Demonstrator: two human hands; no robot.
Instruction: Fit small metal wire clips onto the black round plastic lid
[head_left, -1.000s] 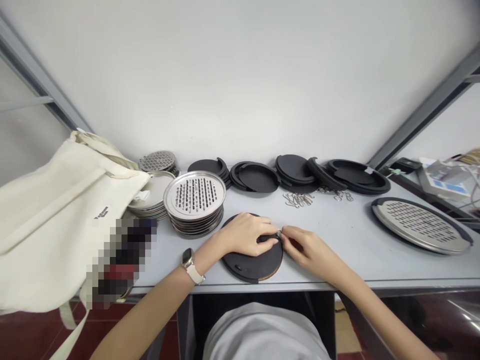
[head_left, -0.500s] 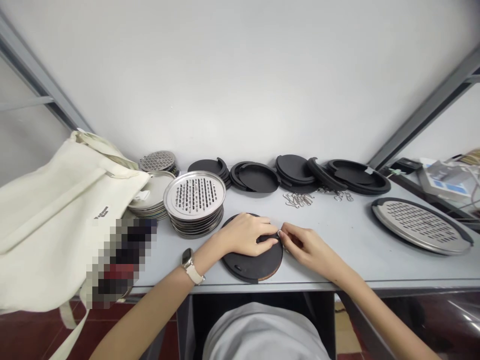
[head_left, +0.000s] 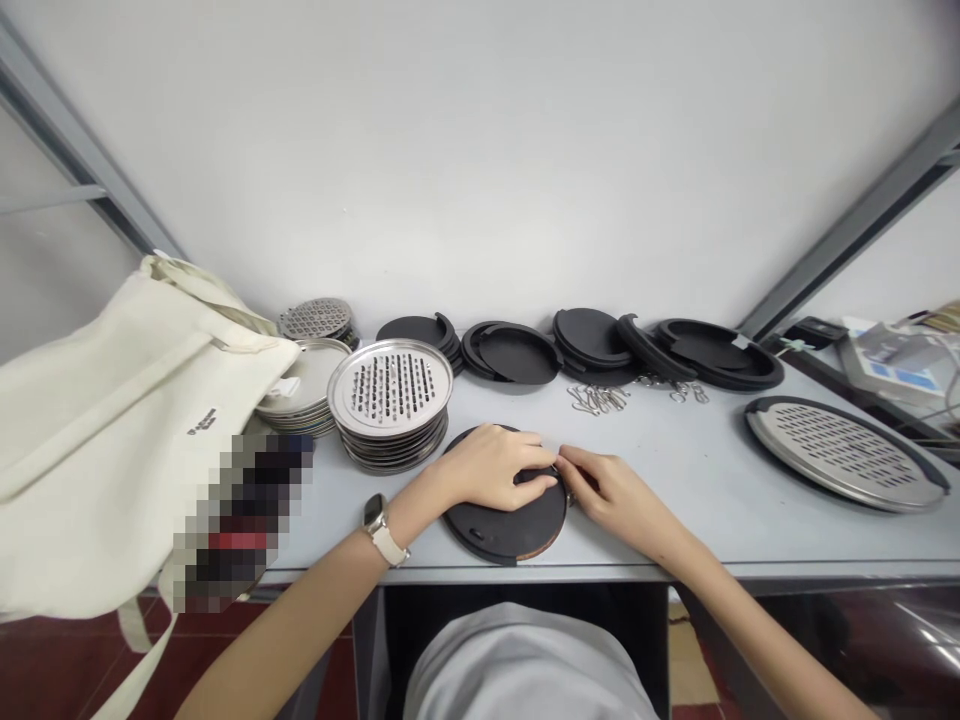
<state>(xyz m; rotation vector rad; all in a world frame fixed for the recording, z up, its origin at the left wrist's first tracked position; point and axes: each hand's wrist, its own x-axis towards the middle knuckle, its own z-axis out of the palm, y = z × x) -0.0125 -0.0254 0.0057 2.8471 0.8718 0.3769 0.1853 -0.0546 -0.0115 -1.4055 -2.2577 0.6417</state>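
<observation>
A round black disc (head_left: 499,535) lies flat near the table's front edge, with a brownish strip along its lower right rim. My left hand (head_left: 491,470) rests across its top; thumb and fingers close around a raised part near the right edge. At that same edge, my right hand (head_left: 611,495) pinches a small metal clip (head_left: 571,499), mostly covered by the fingers. Behind the hands lies a loose pile of similar metal clips (head_left: 598,399). Left of the disc stands a stack of round metal grater plates (head_left: 390,390).
Black round rims and discs (head_left: 592,337) line the wall. A finished-looking grater with black rim (head_left: 847,452) lies at right. More metal plates (head_left: 315,375) are stacked behind a cream bag (head_left: 135,420) overhanging the left side. Grey posts (head_left: 840,235) flank the table.
My right fingertips have closed further over the metal ring at the disc's edge, so less of it shows. My left hand and the disc have hardly moved.
</observation>
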